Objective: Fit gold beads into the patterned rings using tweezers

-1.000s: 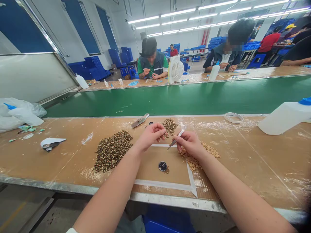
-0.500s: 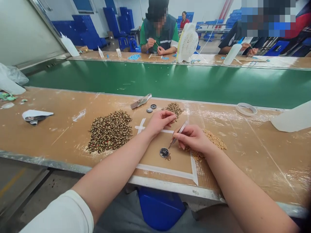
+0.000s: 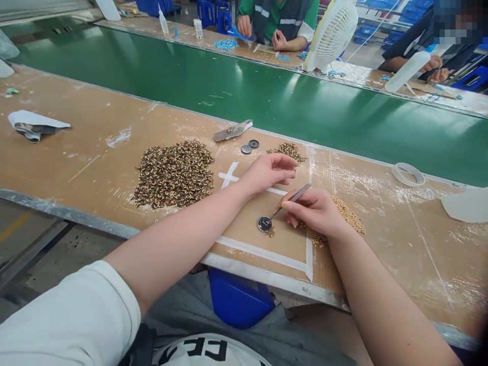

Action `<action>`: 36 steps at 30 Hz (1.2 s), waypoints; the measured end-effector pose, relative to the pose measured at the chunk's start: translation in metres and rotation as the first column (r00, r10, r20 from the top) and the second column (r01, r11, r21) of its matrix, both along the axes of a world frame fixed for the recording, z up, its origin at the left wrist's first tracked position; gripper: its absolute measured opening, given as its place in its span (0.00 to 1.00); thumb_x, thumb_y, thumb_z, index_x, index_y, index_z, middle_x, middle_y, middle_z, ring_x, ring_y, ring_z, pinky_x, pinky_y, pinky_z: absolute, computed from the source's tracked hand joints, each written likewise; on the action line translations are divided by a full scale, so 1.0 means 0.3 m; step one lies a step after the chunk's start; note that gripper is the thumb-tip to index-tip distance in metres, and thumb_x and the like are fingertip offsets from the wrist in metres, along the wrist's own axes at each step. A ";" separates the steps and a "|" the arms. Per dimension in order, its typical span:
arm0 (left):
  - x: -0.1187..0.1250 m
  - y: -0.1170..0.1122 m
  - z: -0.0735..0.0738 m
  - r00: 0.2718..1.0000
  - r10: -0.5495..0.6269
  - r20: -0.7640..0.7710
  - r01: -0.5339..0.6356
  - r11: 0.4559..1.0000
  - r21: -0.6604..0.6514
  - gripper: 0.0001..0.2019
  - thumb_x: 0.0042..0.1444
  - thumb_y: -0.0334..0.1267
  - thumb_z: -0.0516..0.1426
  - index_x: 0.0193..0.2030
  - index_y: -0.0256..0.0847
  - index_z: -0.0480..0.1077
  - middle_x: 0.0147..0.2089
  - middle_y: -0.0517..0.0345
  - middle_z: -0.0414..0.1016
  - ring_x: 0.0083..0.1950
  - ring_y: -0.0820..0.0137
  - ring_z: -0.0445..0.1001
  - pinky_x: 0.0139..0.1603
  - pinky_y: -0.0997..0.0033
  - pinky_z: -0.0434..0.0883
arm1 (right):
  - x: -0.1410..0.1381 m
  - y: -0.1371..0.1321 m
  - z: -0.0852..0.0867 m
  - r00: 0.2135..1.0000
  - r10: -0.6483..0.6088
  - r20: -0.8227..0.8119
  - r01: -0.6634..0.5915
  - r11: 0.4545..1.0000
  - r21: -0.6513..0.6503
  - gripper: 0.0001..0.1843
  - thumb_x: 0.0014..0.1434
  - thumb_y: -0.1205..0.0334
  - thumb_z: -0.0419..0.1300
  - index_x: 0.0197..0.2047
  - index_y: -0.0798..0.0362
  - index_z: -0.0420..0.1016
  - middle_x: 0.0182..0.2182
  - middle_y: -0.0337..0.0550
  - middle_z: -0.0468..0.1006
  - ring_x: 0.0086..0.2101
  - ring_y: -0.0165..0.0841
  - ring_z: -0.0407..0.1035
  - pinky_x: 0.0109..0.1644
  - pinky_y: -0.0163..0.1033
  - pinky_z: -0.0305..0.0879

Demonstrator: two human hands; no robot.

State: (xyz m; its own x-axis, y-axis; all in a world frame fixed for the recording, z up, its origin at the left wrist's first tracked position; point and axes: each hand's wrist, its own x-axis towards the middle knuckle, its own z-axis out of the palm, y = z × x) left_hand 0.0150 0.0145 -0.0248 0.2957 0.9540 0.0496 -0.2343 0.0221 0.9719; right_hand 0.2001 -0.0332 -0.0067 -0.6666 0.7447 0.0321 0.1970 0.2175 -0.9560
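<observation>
My right hand (image 3: pixel 314 211) is closed round a pair of metal tweezers (image 3: pixel 301 194). The tips reach down into a small round black cap (image 3: pixel 264 224) with a shiny rim, where tiny pale bits show. Brown specks lie beside the cap on the board. My left hand (image 3: pixel 269 174) hovers further back, its fingers loosely bent and apart, with nothing visible in them. Just beyond it is a small heap of dark-and-gold pieces (image 3: pixel 287 150). A pile of tan beads (image 3: pixel 348 216) lies partly behind my right hand.
Left of my arm spreads a large pile of dark-and-gold pieces (image 3: pixel 175 175). Two small discs (image 3: pixel 246 149) and a folded strip (image 3: pixel 233 131) lie behind. A tape roll (image 3: pixel 407 174) sits right. Across the green belt (image 3: pixel 213 86) stands a fan (image 3: pixel 331 33); two people work there.
The camera view has tilted downward. The tweezers have moved to the cap's middle and lean lower. My left hand's fingers have loosened and spread. The person opposite has moved their hands apart.
</observation>
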 end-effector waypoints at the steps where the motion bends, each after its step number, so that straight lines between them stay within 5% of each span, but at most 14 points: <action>1: 0.001 -0.001 0.001 1.000 0.001 -0.002 -0.001 1.000 0.004 0.10 0.56 0.26 0.64 0.44 0.36 0.76 0.42 0.52 0.78 0.44 0.70 0.79 0.43 0.67 0.80 | 0.001 0.000 -0.001 1.000 0.004 0.002 -0.004 1.000 -0.004 0.16 0.67 0.49 0.63 0.39 0.54 0.83 0.17 0.38 0.74 0.18 0.28 0.66 0.24 0.34 0.61; 23: 0.000 -0.001 0.006 0.991 -0.010 -0.132 0.012 1.000 0.018 0.04 0.59 0.31 0.63 0.42 0.35 0.77 0.38 0.52 0.79 0.36 0.73 0.76 0.36 0.71 0.76 | -0.002 -0.009 0.015 0.999 -0.004 0.038 0.003 1.000 0.025 0.15 0.67 0.50 0.64 0.38 0.54 0.82 0.17 0.37 0.74 0.18 0.28 0.66 0.24 0.34 0.62; 29: 0.008 0.005 -0.010 0.994 -0.007 -0.112 0.012 0.999 0.043 0.07 0.57 0.33 0.65 0.42 0.34 0.76 0.37 0.52 0.79 0.36 0.71 0.79 0.33 0.72 0.76 | 0.013 -0.002 0.010 0.981 -0.136 -0.140 0.142 0.989 0.036 0.13 0.66 0.52 0.66 0.36 0.53 0.82 0.18 0.39 0.75 0.17 0.30 0.67 0.23 0.38 0.66; 32: 0.011 0.004 -0.013 0.994 0.001 -0.112 0.002 1.000 0.028 0.08 0.56 0.32 0.65 0.42 0.35 0.74 0.38 0.50 0.80 0.36 0.71 0.80 0.32 0.73 0.75 | 0.031 0.025 0.008 0.879 -0.364 -0.306 0.397 0.917 0.049 0.11 0.64 0.52 0.67 0.37 0.52 0.81 0.22 0.40 0.77 0.17 0.30 0.67 0.24 0.40 0.69; 36: 0.008 0.003 -0.021 0.992 -0.031 -0.126 0.035 0.999 0.023 0.07 0.57 0.32 0.65 0.41 0.36 0.72 0.37 0.49 0.81 0.38 0.67 0.82 0.33 0.71 0.77 | 0.057 0.071 0.004 0.684 -0.604 -0.410 0.676 0.736 0.043 0.13 0.65 0.51 0.66 0.37 0.52 0.79 0.28 0.44 0.82 0.21 0.30 0.70 0.27 0.39 0.73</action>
State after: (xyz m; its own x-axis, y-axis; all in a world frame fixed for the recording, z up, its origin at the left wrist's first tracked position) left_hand 0.0176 0.0154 -0.0310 0.3324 0.9425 0.0339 -0.1099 0.0030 0.9939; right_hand 0.2173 -0.0120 -0.0054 0.0564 0.9407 0.3346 0.0178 0.3342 -0.9424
